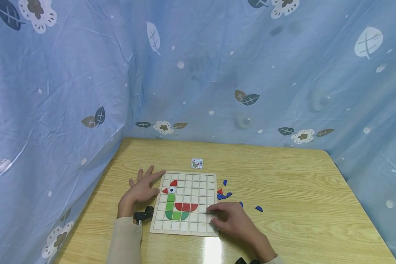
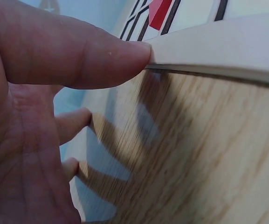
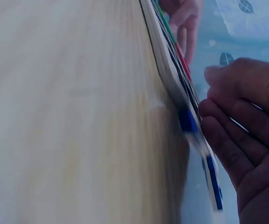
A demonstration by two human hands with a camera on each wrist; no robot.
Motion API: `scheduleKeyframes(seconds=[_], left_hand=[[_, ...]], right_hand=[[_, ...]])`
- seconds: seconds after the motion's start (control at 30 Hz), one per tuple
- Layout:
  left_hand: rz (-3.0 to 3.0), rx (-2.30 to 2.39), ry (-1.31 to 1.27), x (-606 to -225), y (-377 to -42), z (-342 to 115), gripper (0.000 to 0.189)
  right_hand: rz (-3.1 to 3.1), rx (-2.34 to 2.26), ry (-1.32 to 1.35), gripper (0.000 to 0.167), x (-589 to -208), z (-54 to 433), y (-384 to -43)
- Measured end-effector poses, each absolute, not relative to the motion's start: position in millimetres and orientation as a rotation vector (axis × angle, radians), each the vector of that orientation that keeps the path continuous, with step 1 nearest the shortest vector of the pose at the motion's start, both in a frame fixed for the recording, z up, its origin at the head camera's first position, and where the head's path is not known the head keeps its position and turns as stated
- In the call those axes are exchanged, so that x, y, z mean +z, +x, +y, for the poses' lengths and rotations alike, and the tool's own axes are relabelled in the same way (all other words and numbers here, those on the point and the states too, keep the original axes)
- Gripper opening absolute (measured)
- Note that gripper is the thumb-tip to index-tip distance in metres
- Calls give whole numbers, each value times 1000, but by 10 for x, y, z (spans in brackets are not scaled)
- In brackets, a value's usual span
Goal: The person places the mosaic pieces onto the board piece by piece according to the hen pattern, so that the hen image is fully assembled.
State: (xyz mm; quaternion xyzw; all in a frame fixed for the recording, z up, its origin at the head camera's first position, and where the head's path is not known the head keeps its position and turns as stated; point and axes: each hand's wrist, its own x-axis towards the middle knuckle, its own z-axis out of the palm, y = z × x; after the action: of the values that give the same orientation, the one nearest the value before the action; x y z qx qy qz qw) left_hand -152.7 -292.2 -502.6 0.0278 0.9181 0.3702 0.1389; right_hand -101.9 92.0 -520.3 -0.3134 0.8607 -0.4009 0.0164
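A wooden grid board (image 1: 189, 228) lies on the table. On it, red, green and white pieces form a bird shape: a red triangle (image 1: 165, 190), a white eye disc (image 1: 172, 190), green squares (image 1: 169, 206) and a red row (image 1: 186, 207). My left hand (image 1: 142, 189) is at the board's left side, fingers spread; its thumb (image 2: 101, 56) touches the edge in the left wrist view. My right hand (image 1: 232, 220) hovers at the board's right edge, finger and thumb apart. In the right wrist view its fingers (image 3: 227, 144) are loosely bent, with nothing visible between them.
Right of the board lie several blue pieces (image 1: 225, 182) and a red triangle (image 1: 220, 191); one blue half-disc (image 1: 259, 209) sits farther right. A small pattern card (image 1: 197, 163) lies behind the board. Blue patterned cloth (image 1: 217, 73) hangs around the table.
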Motion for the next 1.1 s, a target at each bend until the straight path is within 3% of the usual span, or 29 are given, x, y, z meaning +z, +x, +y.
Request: scheduleKeyframes(seconds=[0.37, 1.1], left_hand=[[2667, 1055, 74, -5021, -1541, -2936, 74], [2664, 1048, 77, -4994, -1508, -2902, 75]], right_hand=[[2731, -1297, -825, 32, -5212, 1272, -914], [2731, -1362, -743, 29, -5194, 1129, -1662]])
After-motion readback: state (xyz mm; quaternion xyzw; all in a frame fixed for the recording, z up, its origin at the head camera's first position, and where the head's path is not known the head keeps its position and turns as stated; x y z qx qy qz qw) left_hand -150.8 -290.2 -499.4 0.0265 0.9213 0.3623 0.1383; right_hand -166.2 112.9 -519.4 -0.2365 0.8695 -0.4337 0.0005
